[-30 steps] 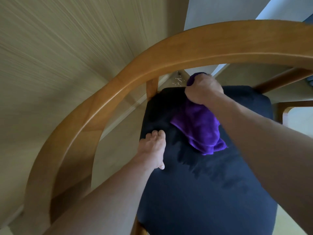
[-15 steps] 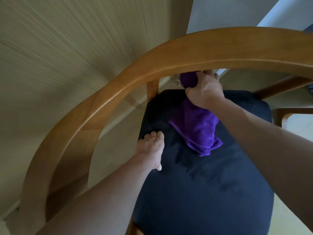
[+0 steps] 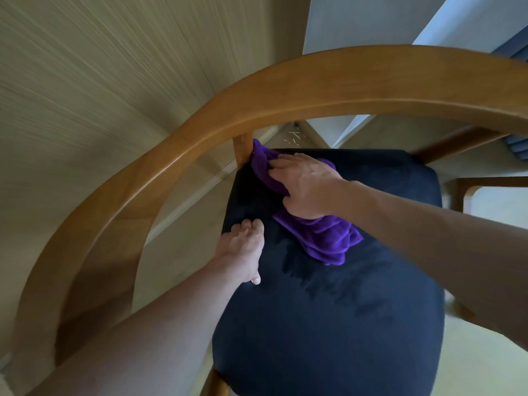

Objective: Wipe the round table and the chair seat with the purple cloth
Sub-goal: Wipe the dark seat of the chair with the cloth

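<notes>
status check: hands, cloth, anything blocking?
Right hand pressing purple cloth on chair seat, far-left corner. Left hand resting on seat edge. Wooden post touches cloth; nothing blocking.

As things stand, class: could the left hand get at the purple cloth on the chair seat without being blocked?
Probably yes. The left hand rests on the dark chair seat beside the purple cloth, with only bare cushion between them. The right hand covers the cloth's upper part, but its lower folds lie exposed.
</notes>
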Demonstrator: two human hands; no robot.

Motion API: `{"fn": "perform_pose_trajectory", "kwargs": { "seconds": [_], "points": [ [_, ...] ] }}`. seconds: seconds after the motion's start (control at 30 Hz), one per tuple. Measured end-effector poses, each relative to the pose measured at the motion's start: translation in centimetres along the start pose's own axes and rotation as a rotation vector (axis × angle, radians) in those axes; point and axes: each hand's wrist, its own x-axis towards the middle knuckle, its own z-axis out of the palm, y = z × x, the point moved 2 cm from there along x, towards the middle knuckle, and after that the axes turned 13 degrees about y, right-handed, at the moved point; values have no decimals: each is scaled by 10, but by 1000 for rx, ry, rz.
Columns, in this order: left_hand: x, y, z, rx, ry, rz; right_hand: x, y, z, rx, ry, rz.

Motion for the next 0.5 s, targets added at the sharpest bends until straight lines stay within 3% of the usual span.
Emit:
{"fn": "perform_pose_trajectory", "kwargs": {
  "seconds": [0.13,0.23,0.37,0.5],
  "points": [
    [0,-1,1,7,-1,-10,-1,20,0,80,191,300],
    [2,-1,4,9,6,-1,29,16,8,97,98,476],
    [1,-3,5,9,0,4,47,-4,14,66,59,437],
    [-1,-1,-1,3,-5,3,11,-31,23,61,22,159]
  ]
}}
